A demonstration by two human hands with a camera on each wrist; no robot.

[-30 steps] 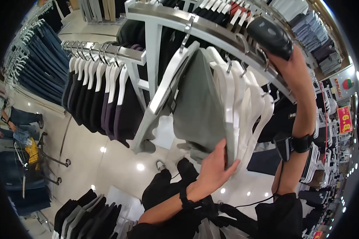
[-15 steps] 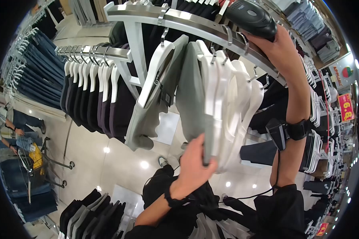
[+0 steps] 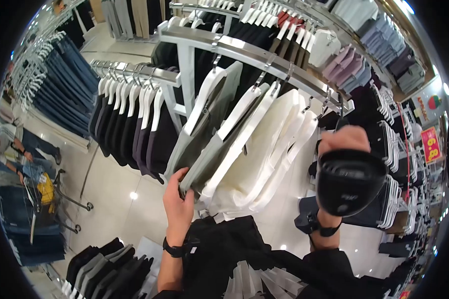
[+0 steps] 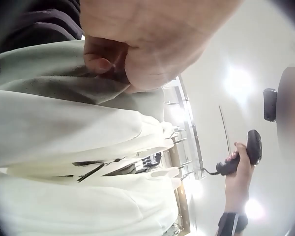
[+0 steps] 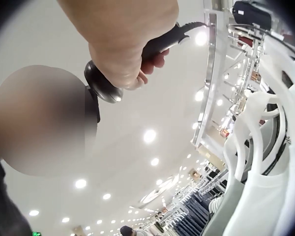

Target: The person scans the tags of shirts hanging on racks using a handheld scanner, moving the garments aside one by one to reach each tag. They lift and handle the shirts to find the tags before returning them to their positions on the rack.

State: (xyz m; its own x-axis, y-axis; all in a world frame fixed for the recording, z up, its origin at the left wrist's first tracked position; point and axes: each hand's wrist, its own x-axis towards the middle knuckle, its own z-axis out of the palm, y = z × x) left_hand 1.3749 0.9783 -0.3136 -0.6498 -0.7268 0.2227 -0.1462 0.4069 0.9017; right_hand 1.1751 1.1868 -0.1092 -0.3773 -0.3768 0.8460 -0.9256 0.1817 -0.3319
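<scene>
In the head view my left hand [image 3: 178,209] pinches the lower edge of a grey-green garment [image 3: 204,162] on a white hanger. The left wrist view shows its curled fingers at the fabric's fold [image 4: 108,93]. Another grey-green garment [image 3: 197,132] hangs just left of it, and white garments [image 3: 264,154] hang to its right. My right hand [image 3: 344,139], right of this row, grips a black handheld barcode scanner [image 3: 351,184], its broad head turned toward the head camera. In the right wrist view the fingers wrap the scanner's handle [image 5: 162,42], and a cord leaves its end.
The metal rack rail [image 3: 254,57] runs above the hangers. Dark tops [image 3: 129,129] hang on a lower bar at left, with jeans [image 3: 67,89] beyond. More dark clothes [image 3: 110,269] stand at the lower left. Another person [image 3: 22,149] is beside a cart at far left.
My left hand has moved left from beside the white hangers to the grey-green garment's edge. The scanner has come down from above the rail to right of the row. The garments are spread differently.
</scene>
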